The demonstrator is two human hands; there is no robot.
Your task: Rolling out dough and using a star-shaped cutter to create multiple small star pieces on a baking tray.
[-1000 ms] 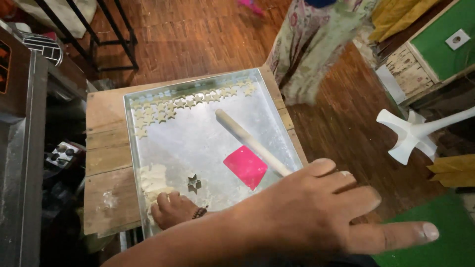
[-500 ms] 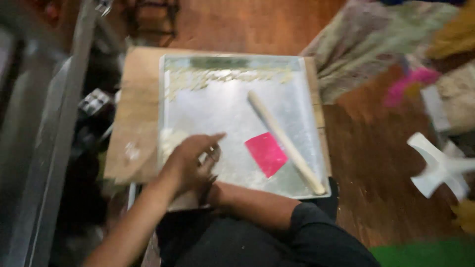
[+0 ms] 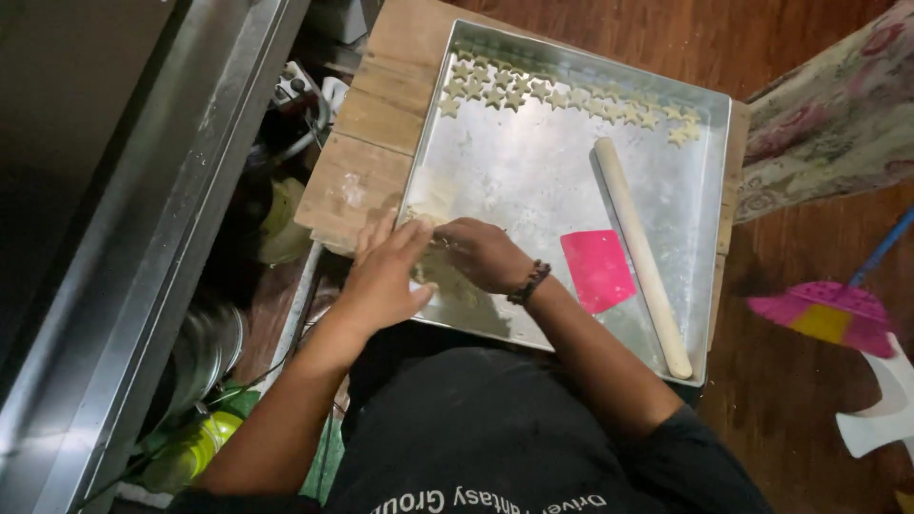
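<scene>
My left hand lies flat, fingers spread, on the pale flattened dough at the near corner of the square metal tray. My right hand curls loosely, pressing the same dough; whether it grips any I cannot tell. Just right: a pink plastic scraper and a wooden rolling pin.

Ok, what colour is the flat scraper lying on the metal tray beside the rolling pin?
Bright pink flat plastic scraper, clearest in the head view.
</scene>
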